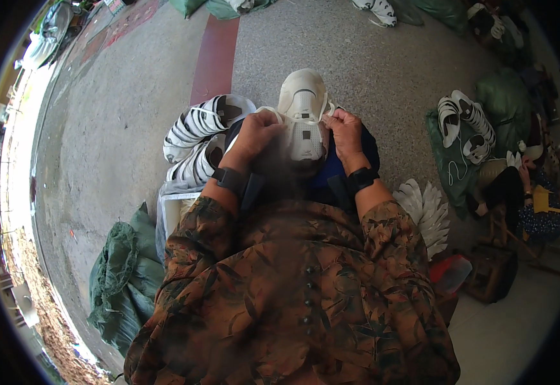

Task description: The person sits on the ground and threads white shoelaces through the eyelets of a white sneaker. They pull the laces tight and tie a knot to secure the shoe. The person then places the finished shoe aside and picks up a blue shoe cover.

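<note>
Shoe (304,106) sits over the lap (334,168), probably light, soft above and firmer below, best steadied by its sides; left hand (260,133) and right hand (346,133) each pinch the limp lace (327,111).

Daylight is admitted from the left, where a strip of ground (20,160) is burned out to white. The right side is left dim. Straight edges are bowed near the rim, the corners are blacked out, and the shirt (357,301) is partly veiled by haze at lower centre.
</note>
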A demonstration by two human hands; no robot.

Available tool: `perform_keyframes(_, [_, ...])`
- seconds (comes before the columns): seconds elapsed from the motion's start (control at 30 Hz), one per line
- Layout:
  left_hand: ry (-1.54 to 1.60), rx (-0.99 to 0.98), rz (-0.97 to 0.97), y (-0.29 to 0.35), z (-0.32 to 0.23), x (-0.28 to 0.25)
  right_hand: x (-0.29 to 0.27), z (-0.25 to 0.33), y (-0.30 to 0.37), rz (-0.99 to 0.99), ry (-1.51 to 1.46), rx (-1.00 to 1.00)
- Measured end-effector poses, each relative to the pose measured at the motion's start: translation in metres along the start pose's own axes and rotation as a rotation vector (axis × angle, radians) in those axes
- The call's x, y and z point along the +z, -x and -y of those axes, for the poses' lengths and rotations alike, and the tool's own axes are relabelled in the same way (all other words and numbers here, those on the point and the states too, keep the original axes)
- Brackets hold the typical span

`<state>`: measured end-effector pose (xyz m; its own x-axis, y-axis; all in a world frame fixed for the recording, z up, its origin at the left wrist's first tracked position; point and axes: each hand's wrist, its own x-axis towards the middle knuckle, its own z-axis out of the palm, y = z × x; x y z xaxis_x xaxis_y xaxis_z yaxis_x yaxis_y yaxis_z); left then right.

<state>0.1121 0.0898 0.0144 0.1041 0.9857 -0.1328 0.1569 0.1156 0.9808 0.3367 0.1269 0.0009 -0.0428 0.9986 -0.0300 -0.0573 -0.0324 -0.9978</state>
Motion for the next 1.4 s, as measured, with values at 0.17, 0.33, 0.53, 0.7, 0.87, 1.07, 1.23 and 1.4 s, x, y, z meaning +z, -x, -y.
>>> perform_keyframes(0.17, [0.001, -0.006, -0.003, 0.000, 0.001, 0.001, 0.001, -0.003, 0.000, -0.045, 0.226, -0.039])
perform_keyframes(0.33, [0.013, 0.044, -0.023, -0.001, 0.006, 0.002, 0.010, -0.003, 0.000, -0.106, 0.695, -0.316])
perform_keyframes(0.53, [0.050, 0.049, -0.092, 0.003, 0.001, 0.006, 0.012, 0.004, -0.007, -0.018, 0.770, -0.232])
perform_keyframes(0.7, [0.008, 0.065, 0.023, 0.028, -0.033, 0.038, 0.018, 0.007, 0.010, -0.129, 0.703, -0.299])
perform_keyframes(0.87, [-0.324, 0.169, 0.049, 0.021, -0.043, 0.061, 0.020, 0.026, 0.027, -0.035, 1.078, -0.459])
perform_keyframes(1.07, [-0.644, 0.208, -0.070, -0.001, -0.045, 0.076, 0.021, 0.037, 0.036, 0.139, 1.185, -0.412])
perform_keyframes(1.23, [-0.785, 0.278, -0.079, -0.015, -0.029, 0.075, 0.013, 0.014, 0.016, 0.114, 1.064, -0.382])
perform_keyframes(1.4, [-0.773, 0.345, -0.085, -0.010, -0.029, 0.078, 0.002, 0.005, 0.017, 0.105, 0.834, -0.418])
